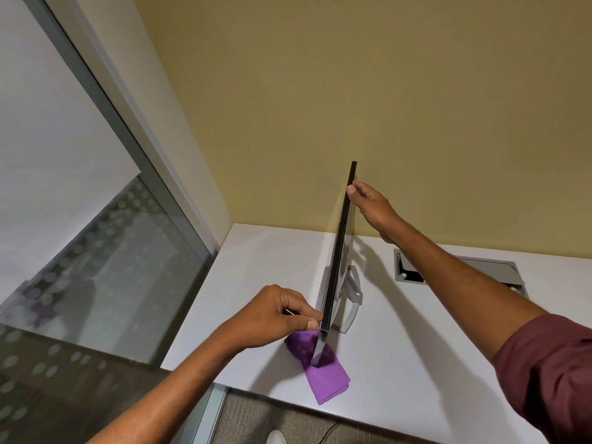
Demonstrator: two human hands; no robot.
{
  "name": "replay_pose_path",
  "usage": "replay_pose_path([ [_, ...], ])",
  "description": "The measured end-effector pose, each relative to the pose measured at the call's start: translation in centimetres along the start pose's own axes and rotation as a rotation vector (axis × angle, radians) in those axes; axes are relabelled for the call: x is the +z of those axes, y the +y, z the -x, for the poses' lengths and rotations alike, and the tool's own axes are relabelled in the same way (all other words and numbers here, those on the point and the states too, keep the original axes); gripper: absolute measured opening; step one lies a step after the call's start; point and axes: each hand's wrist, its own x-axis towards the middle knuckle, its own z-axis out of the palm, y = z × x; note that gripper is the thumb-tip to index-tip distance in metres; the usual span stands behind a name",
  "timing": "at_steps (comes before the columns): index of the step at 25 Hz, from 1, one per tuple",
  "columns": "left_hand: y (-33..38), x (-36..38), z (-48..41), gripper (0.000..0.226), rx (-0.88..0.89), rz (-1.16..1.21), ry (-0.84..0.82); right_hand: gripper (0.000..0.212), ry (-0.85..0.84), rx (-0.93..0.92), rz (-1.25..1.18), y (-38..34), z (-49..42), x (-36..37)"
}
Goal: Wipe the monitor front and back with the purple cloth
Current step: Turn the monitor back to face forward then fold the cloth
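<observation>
A thin black monitor [340, 248] stands edge-on to me on its silver stand [352, 302] on the white desk [416, 347]. My left hand [275, 315] pinches the monitor's near edge, thumb and fingers curled on it. My right hand [373, 208] grips the far upper edge, thumb on the front side. The purple cloth [323, 376] lies folded on the desk under the monitor's near corner, held by neither hand.
A grey cable box [464, 270] with an open lid is set into the desk to the right. A yellow wall stands behind, a glass partition [96, 251] on the left. The desk's front edge is near me, carpet below.
</observation>
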Motion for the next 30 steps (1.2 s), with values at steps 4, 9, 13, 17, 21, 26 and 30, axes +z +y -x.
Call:
replay_pose_path([
  [4,0.3,1.0,-0.3,0.016,0.001,0.010,-0.003,0.070,-0.021,-0.008,0.020,-0.4,-0.2,1.0],
  [9,0.8,-0.2,-0.4,0.016,-0.019,-0.024,-0.062,0.066,-0.002,-0.034,0.056,-1.2,1.4,0.9],
  [13,0.4,-2.4,-2.3,0.014,-0.024,-0.166,0.010,0.067,0.031,-0.055,0.156,-1.6,5.2,0.5],
  [17,-0.4,-6.0,-8.0,0.021,0.060,-0.345,0.153,0.063,0.058,-0.014,0.290,-1.3,9.9,0.1],
  [21,1.2,-8.3,-15.3,0.039,0.181,-0.561,0.186,0.054,0.047,0.056,0.324,-2.0,14.4,0.5],
  [26,4.4,-8.9,-23.1,0.058,0.348,-0.872,0.159,0.066,0.060,0.138,0.363,-2.7,17.3,3.4],
  [30,6.3,-8.4,-26.4,0.075,0.461,-1.039,0.059,0.070,0.106,0.180,0.397,-2.2,18.7,5.8],
])
